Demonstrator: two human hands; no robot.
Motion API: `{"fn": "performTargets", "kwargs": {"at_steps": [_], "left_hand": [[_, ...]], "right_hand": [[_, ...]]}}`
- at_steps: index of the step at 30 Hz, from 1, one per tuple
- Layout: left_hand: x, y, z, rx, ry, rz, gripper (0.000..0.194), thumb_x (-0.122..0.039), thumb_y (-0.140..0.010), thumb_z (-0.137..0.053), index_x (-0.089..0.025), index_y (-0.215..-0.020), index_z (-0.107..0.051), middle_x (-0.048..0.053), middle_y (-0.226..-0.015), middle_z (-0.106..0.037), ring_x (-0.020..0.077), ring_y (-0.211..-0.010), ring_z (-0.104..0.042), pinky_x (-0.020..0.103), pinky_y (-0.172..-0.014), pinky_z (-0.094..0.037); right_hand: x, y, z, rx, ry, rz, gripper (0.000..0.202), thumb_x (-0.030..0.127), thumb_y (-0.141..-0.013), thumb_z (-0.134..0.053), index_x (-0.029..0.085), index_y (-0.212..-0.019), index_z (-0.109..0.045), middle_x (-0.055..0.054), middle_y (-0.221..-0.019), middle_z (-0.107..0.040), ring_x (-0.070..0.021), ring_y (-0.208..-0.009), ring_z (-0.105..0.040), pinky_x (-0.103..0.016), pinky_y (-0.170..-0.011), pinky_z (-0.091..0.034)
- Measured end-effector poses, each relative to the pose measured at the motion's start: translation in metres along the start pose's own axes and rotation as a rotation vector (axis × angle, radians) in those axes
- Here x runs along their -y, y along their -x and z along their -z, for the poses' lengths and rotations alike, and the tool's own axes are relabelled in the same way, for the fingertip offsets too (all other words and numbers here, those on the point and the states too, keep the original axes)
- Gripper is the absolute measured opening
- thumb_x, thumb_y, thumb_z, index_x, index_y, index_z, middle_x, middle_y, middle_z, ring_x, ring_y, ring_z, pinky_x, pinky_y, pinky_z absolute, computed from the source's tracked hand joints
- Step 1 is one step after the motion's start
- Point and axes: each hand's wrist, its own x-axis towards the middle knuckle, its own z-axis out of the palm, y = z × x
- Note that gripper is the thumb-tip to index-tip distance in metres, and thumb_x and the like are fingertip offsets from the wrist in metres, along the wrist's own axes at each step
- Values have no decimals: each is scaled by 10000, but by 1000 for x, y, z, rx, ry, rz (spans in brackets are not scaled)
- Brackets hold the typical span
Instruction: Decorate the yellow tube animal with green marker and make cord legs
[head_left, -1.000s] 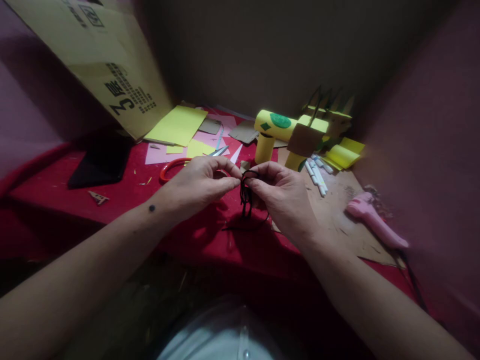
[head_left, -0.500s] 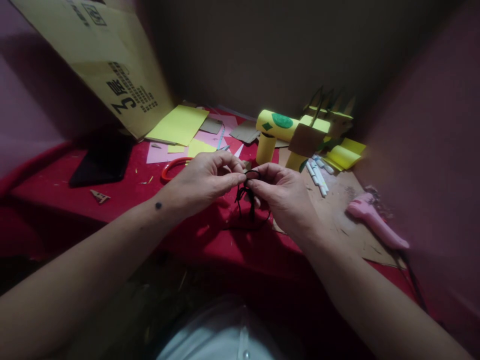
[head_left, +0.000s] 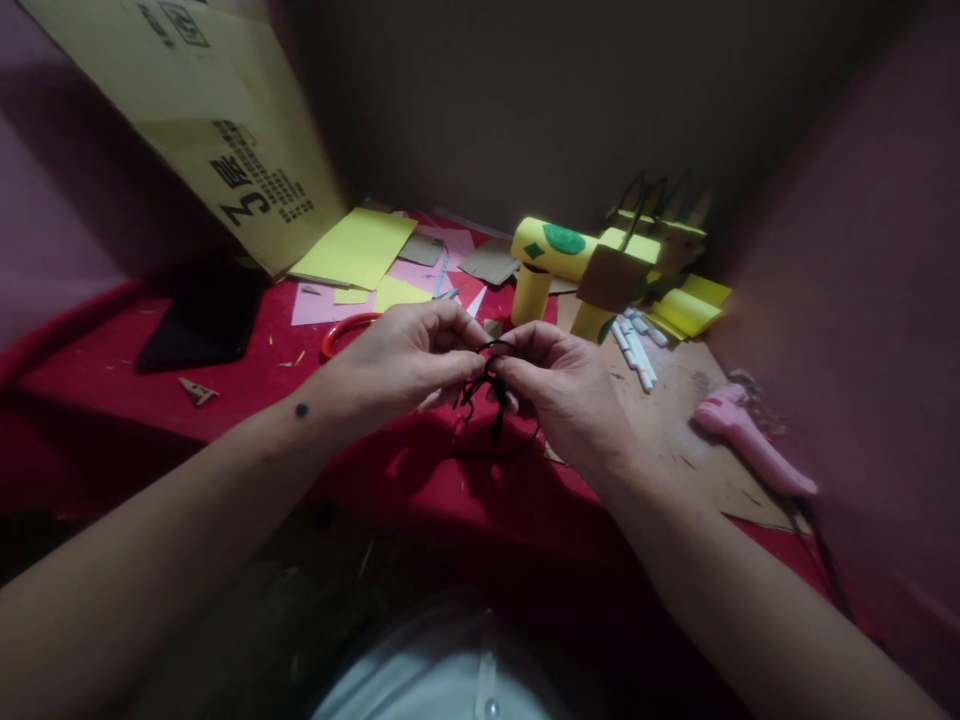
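Observation:
A thin black cord (head_left: pixel 497 408) is pinched between the fingertips of both hands, with a small loop at the top and loose ends dangling below. My left hand (head_left: pixel 420 355) grips it from the left, thumb against forefinger. From the right, my right hand (head_left: pixel 566 385) pinches the same cord, its fingertips almost meeting the left ones. Whether the cord is knotted cannot be made out. Behind my left hand lie scissors with a red handle (head_left: pixel 339 335), partly covered by it. A yellow paper tube figure with green patches (head_left: pixel 559 245) stands just beyond the hands.
Yellow sheets (head_left: pixel 356 245) and pink paper lie at the back. White markers (head_left: pixel 634 352) and a pink glue gun (head_left: pixel 750 440) rest on a cardboard sheet (head_left: pixel 679 425) at right. A black tablet-like object (head_left: pixel 199 325) and a big carton (head_left: pixel 247 130) are at left.
My left hand has shifted slightly left and the cord's dangling strands hang differently. Both hands still pinch the cord.

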Motion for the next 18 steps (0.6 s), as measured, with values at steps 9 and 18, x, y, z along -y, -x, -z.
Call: {"fn": "performTargets", "kwargs": {"at_steps": [9, 18], "left_hand": [[0, -2, 0, 52, -92, 58, 39, -146, -749, -629, -154, -720, -654, -53, -492, -524, 55, -405, -398, 167, -390, -282], [0, -1, 9, 39, -115, -35, 98, -210, -812, -643, -173, -722, -655, -46, -484, -511, 80, -445, -427, 194, -435, -306]], "right_hand": [[1, 3, -1, -23, 32, 1, 70, 177, -697, -748, 185, -717, -681, 56, -623, -648, -57, -509, -516, -206, -497, -421], [6, 1, 1, 16, -138, -163, 151, 178, -627, -824, 163, -713, -701, 47, -571, -650, -51, -438, -501, -199, -433, -368]]}}
